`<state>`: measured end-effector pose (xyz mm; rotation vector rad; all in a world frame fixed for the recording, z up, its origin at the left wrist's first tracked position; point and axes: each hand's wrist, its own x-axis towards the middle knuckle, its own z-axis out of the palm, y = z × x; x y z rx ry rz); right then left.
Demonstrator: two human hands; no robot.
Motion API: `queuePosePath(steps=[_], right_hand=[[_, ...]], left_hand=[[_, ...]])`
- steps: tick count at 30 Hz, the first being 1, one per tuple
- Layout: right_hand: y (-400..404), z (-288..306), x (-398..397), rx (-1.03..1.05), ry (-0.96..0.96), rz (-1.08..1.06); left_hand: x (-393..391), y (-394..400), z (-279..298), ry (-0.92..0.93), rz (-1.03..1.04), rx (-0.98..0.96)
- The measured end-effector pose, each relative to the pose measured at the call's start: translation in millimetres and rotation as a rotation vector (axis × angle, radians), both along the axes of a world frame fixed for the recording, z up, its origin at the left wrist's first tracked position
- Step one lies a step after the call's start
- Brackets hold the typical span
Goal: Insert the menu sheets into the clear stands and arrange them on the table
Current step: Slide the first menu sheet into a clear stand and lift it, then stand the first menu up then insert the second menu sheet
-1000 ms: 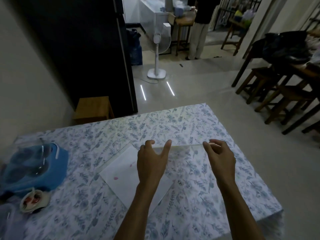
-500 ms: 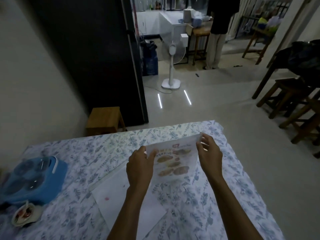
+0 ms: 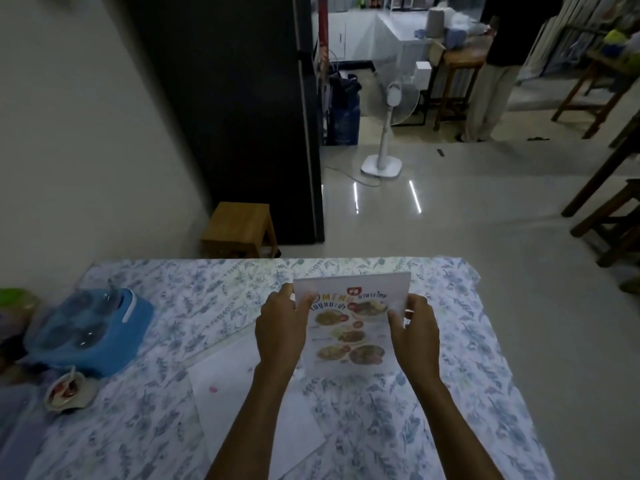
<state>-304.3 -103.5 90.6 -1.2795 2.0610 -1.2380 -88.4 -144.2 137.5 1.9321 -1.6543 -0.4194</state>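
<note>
A menu sheet (image 3: 349,327) with food photos and the word MENU stands upright over the floral tablecloth (image 3: 450,393), its printed face toward me. My left hand (image 3: 280,334) grips its left edge and my right hand (image 3: 414,332) grips its right edge. Whether a clear stand encloses the sheet I cannot tell. Another white sheet (image 3: 239,407) with a small pink spot lies flat on the table under my left forearm.
A blue lidded container (image 3: 90,332) and a small bowl (image 3: 67,391) with a spoon sit at the table's left. Beyond the far edge are a wooden stool (image 3: 240,228), a dark cabinet (image 3: 242,98), a standing fan (image 3: 388,133) and a standing person (image 3: 495,71).
The menu sheet has been raised from a tilted, near-flat pose to upright, facing me. Both hands stay on its side edges. The head camera has tilted up.
</note>
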Motion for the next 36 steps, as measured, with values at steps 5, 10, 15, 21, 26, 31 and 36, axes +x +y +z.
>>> queuePosePath(steps=[5,10,15,21,26,31,36], right_hand=[[-5,-13,-5,0.021,0.032,0.012],[12,-32,0,0.077,-0.039,-0.017],[54,-77,30,0.387,-0.076,-0.015],[92,-92,97,0.532,-0.115,0.078],[105,-89,151,0.542,-0.125,0.114],[116,-98,195,0.57,0.07,0.151],[126,-118,222,0.657,0.29,0.21]], left_hand=[[0,-5,-7,-0.015,0.005,0.004],[1,9,-14,0.127,-0.015,0.048],[24,51,-53,0.198,-0.017,0.157],[67,90,-83,0.139,-0.014,0.279],[107,102,-96,0.107,-0.056,0.302],[154,116,-114,0.072,-0.061,0.382],[194,139,-136,-0.102,0.052,0.668]])
